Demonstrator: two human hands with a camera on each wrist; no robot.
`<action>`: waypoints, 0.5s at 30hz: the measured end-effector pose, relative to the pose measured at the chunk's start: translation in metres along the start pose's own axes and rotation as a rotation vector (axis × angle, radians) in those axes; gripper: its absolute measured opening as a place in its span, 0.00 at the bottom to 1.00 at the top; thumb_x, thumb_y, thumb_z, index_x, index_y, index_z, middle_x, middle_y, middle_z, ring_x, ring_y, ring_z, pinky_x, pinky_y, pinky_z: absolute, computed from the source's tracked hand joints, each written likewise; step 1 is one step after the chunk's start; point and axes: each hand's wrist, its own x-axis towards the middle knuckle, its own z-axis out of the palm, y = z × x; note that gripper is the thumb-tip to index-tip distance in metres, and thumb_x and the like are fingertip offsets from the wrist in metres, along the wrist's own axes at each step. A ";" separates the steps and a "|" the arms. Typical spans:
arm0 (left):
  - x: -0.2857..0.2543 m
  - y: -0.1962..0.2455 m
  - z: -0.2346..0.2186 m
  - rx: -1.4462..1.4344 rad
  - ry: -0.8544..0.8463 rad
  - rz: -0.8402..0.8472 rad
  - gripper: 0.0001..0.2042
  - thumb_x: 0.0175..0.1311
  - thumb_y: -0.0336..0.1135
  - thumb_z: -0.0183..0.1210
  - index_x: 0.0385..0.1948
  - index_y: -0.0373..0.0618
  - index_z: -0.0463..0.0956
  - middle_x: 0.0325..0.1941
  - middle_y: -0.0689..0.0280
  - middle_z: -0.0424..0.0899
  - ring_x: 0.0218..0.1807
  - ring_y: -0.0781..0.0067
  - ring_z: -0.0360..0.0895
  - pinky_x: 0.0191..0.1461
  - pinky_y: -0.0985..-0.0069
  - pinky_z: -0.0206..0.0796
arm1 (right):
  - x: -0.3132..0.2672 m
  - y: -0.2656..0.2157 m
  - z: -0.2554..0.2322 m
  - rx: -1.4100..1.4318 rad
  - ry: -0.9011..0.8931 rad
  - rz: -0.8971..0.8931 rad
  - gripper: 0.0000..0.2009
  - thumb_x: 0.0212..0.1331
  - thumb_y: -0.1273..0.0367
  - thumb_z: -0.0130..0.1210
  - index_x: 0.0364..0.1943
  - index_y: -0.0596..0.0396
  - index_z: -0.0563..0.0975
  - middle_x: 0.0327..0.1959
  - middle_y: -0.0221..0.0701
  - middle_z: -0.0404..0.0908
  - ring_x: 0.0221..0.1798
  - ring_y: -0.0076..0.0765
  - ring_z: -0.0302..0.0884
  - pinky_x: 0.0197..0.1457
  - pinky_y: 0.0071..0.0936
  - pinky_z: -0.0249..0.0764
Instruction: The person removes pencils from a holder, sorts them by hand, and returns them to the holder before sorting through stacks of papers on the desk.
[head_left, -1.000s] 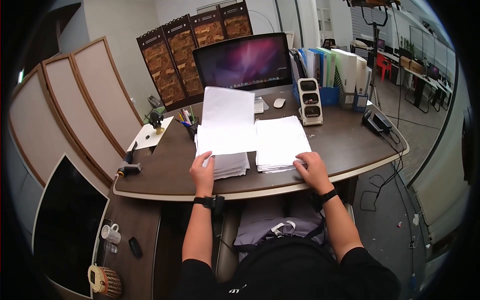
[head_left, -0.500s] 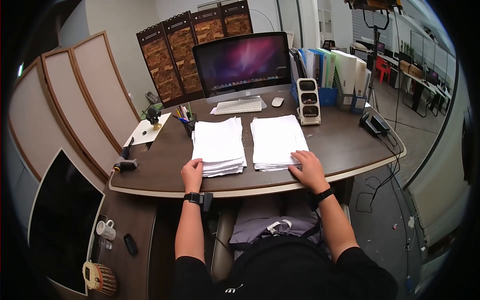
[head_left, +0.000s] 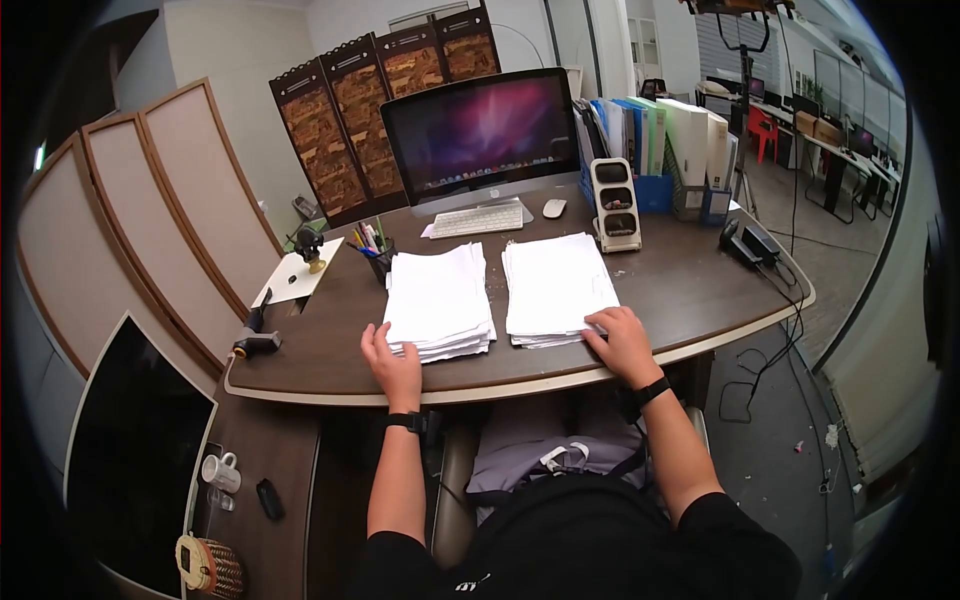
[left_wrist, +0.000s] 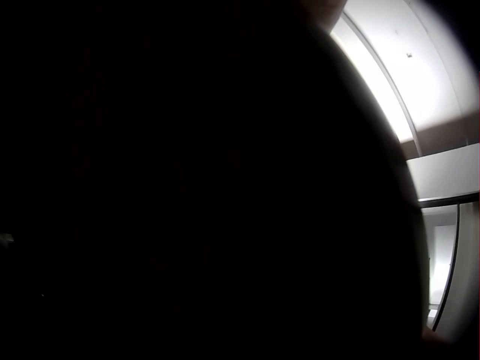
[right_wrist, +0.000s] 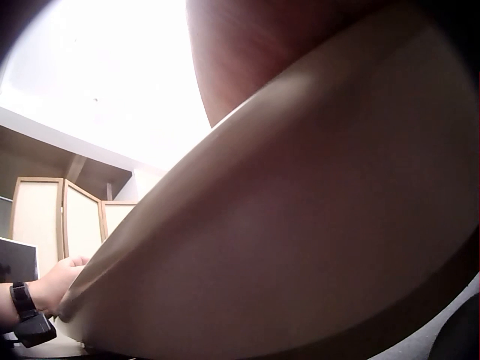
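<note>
Two stacks of white paper lie side by side on the desk in the head view. At the near left corner of the left stack (head_left: pixel 437 295), my left hand (head_left: pixel 398 372) has its fingers loosely extended along the side and its thumb by the front edge. My right hand (head_left: pixel 627 352) rests at the near right corner of the right stack (head_left: pixel 556 285), fingertips on the top sheet and thumb at the front edge. The left wrist view is mostly black. In the right wrist view the desk's underside fills much of the picture, and the left hand (right_wrist: pixel 58 283) shows beyond it.
Behind the stacks stand a keyboard (head_left: pixel 478 219), a mouse (head_left: pixel 554 208) and a monitor (head_left: pixel 485 135). A pen holder (head_left: pixel 380 264) is left of the paper. An upright white holder (head_left: pixel 616 205) and several binders (head_left: pixel 690 150) stand right. Black adapters (head_left: pixel 750 243) lie farther right.
A sheet raised over the left stack a second ago is down, and the keyboard shows again. My left hand's fingers have since spread from a curl at the corner. The right hand stays in place.
</note>
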 end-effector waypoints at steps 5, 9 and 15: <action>-0.022 0.036 0.012 -0.063 -0.049 0.175 0.20 0.59 0.27 0.62 0.56 0.39 0.77 0.66 0.48 0.73 0.70 0.43 0.70 0.72 0.54 0.64 | 0.000 0.000 0.001 0.012 0.010 0.017 0.08 0.62 0.63 0.63 0.38 0.49 0.88 0.41 0.33 0.87 0.51 0.47 0.80 0.56 0.44 0.77; -0.044 0.086 0.029 -0.366 -0.481 0.258 0.14 0.61 0.29 0.63 0.49 0.40 0.82 0.57 0.52 0.80 0.61 0.49 0.77 0.66 0.60 0.70 | 0.001 -0.005 -0.002 0.009 0.021 0.032 0.07 0.62 0.63 0.62 0.36 0.49 0.88 0.40 0.33 0.87 0.50 0.46 0.81 0.55 0.44 0.77; -0.057 0.116 0.075 -0.361 -0.548 0.234 0.17 0.62 0.31 0.64 0.53 0.40 0.81 0.64 0.50 0.76 0.67 0.45 0.73 0.70 0.57 0.66 | 0.002 -0.003 -0.002 0.016 0.005 0.026 0.07 0.62 0.64 0.62 0.36 0.49 0.87 0.42 0.33 0.87 0.49 0.47 0.81 0.53 0.44 0.78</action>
